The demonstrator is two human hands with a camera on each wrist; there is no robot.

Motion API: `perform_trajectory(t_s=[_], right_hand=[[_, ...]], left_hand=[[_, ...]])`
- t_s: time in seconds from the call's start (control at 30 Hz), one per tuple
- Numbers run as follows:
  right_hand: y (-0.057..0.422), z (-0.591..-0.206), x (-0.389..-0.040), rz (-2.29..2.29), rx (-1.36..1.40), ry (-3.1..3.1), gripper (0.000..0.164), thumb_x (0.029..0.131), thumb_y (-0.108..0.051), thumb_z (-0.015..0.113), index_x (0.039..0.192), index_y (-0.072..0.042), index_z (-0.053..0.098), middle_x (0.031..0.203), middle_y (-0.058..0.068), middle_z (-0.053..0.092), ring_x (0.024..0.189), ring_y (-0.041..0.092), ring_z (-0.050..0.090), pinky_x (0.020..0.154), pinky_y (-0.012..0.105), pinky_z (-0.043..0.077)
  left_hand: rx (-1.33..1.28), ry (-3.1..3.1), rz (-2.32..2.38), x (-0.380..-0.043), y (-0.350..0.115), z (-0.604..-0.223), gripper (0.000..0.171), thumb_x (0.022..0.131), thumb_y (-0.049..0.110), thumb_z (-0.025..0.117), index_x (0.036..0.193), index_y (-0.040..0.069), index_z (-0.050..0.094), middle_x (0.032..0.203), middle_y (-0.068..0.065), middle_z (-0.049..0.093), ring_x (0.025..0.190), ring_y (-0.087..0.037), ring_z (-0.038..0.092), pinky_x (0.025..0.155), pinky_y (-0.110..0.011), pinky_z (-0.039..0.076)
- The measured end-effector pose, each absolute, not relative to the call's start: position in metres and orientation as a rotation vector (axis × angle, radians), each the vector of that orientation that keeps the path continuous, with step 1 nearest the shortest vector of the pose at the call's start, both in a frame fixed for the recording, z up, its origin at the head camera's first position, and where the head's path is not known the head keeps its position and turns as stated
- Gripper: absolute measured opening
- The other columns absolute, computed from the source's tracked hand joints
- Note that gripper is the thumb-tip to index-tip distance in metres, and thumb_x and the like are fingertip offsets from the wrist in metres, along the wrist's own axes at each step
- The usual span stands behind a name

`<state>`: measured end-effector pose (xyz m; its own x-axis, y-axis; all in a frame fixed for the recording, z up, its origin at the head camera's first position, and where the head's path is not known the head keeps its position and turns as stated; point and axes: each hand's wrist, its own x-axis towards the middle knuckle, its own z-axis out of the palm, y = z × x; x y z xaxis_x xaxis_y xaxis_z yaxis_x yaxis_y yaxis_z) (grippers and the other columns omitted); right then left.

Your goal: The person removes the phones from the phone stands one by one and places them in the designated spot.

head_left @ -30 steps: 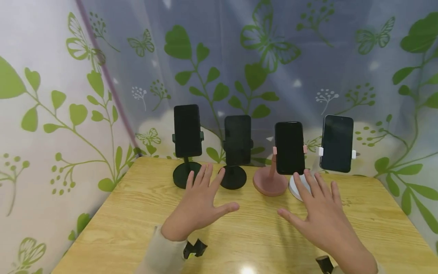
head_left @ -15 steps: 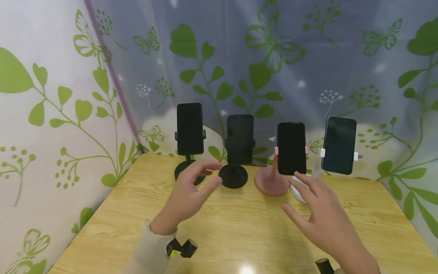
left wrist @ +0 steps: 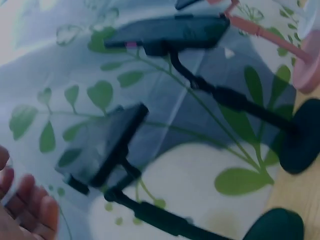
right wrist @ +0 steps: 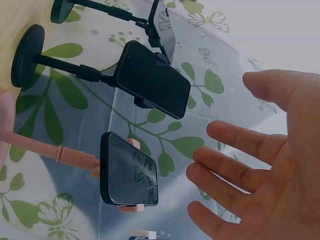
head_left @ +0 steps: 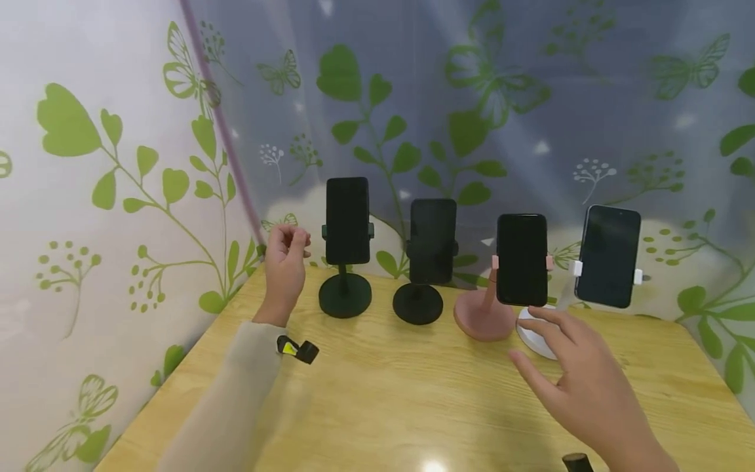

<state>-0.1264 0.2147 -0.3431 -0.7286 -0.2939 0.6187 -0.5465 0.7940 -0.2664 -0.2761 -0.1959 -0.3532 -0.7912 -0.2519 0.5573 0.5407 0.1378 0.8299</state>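
Observation:
My left hand is raised left of the leftmost phone, fingers loosely bent and holding nothing. That phone is clamped upright in a dark green stand. A second phone sits in a black stand, and a third in a pink stand. At the right, a phone is clipped in a white stand. Over the table, in front of the white base, hovers my right hand, fingers spread and holding nothing. In the right wrist view its fingers are apart from the phones.
The stands form a row along the back of a wooden table. Close behind them hangs a curtain printed with leaves and butterflies; another printed panel borders the left side. Small black cameras are on the wrists.
My left hand has moved left and away, from in front of the green and black stands to beside the leftmost phone, its fingers now more bent. The right hand's fingers are slightly more bent.

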Motion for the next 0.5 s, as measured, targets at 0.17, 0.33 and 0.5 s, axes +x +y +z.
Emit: perform_trajectory(t_s=[0.17,0.33,0.5], right_hand=[[0.222,-0.343,-0.125,0.552,0.573,-2.437,0.047,0.083,-0.019,0.086,0.125,-0.007,0.07,0.134,0.014,0.062,0.119,0.041,0.058,0.091,0.061,0.046],[0.225,-0.346,-0.123,0.534,0.572,-2.411,0.052,0.082,-0.018,0.087,0.129,-0.006,0.068,0.134,0.015,0.061,0.118,0.04,0.057,0.09,0.058,0.046],[0.215,-0.347,-0.129,0.541,0.639,-2.366,0.051,0.082,-0.018,0.086,0.129,-0.008,0.068,0.133,0.013,0.062,0.118,0.038,0.058,0.092,0.053,0.044]], left_hand=[[-0.14,-1.998,-1.864,-0.298,-0.187,-0.358,0.038,0.112,0.038,0.044,0.131,0.005,0.045,0.121,-0.011,0.054,0.11,-0.029,0.056,0.093,-0.042,0.051],[-0.1,-2.155,-2.005,-0.312,-0.183,-0.362,0.056,0.111,0.048,0.04,0.146,0.004,0.044,0.132,-0.017,0.055,0.117,-0.033,0.058,0.102,-0.052,0.05],[-0.059,-2.166,-2.097,-0.314,-0.196,-0.366,0.06,0.111,0.052,0.036,0.144,0.003,0.048,0.132,-0.015,0.055,0.113,-0.028,0.059,0.102,-0.049,0.051]])
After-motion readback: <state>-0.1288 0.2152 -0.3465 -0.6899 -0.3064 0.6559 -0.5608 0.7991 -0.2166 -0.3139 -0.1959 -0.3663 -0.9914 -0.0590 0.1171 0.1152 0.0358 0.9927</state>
